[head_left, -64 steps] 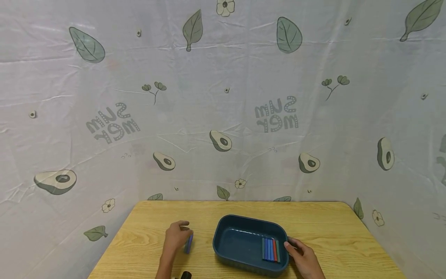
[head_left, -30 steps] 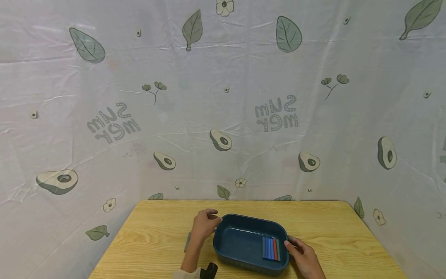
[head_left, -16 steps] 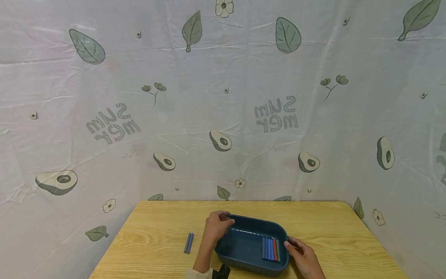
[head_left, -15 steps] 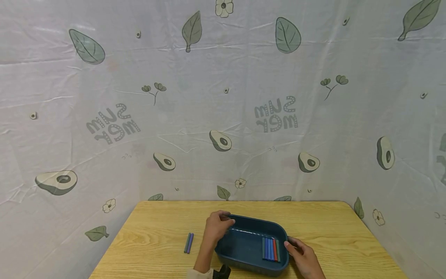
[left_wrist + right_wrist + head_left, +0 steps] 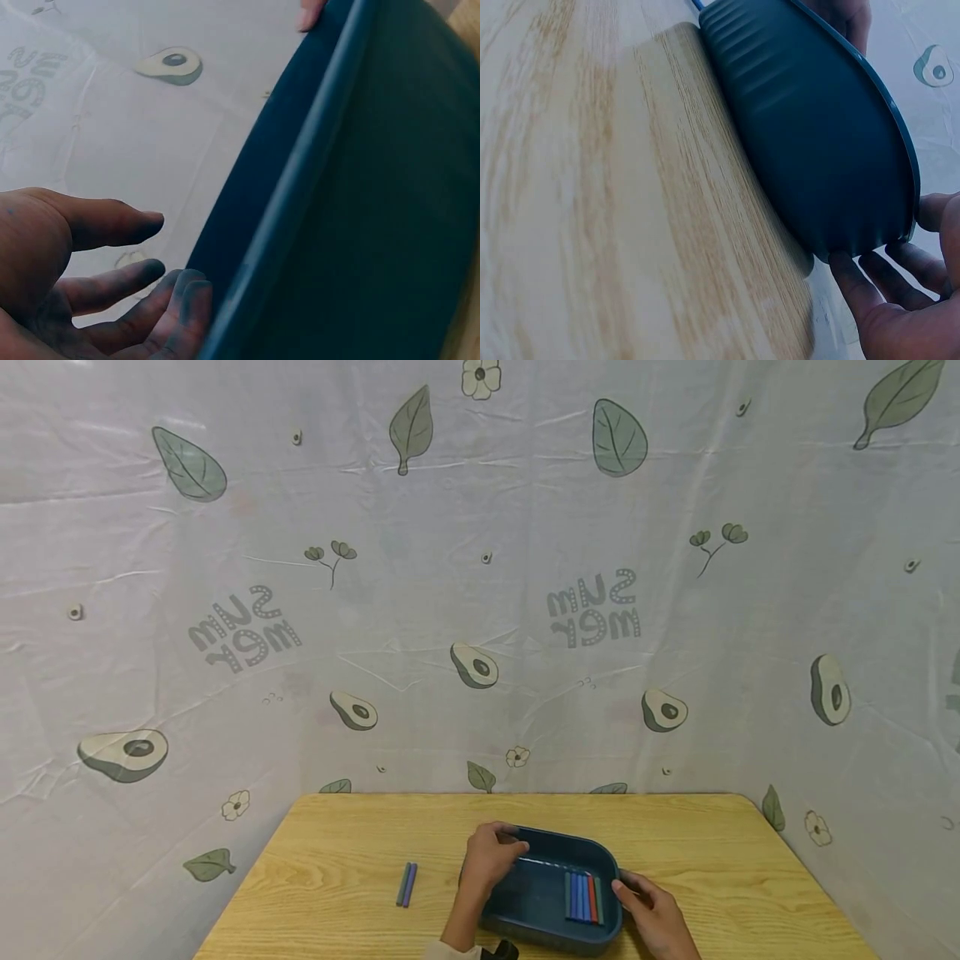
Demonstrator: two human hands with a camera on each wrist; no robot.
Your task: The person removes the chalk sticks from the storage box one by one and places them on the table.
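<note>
A dark blue rectangular tub (image 5: 536,935) with rounded corners stands on the table. Inside, at its right end, a row of thin sticks (image 5: 583,897) lies side by side, green, blue and red. My left hand (image 5: 489,857) is over the tub's left end; in the left wrist view its thumb and fingers are apart with nothing between them, fingertips bluish and close to the rim. My right hand (image 5: 654,917) grips the tub's right end, thumb at the rim and fingers against the outer wall. Two more sticks (image 5: 407,884), green and purple, lie left of the tub.
The wooden table (image 5: 322,843) ends at a pale sheet (image 5: 420,527) printed with leaves and avocados, which hangs behind it and along both sides. A dark strap (image 5: 501,950) and a light sleeve sit at my left wrist.
My left hand has moved right, from beside the two loose sticks to over the tub's left end. The right hand keeps its grip, and the tub and sticks have stayed in place.
</note>
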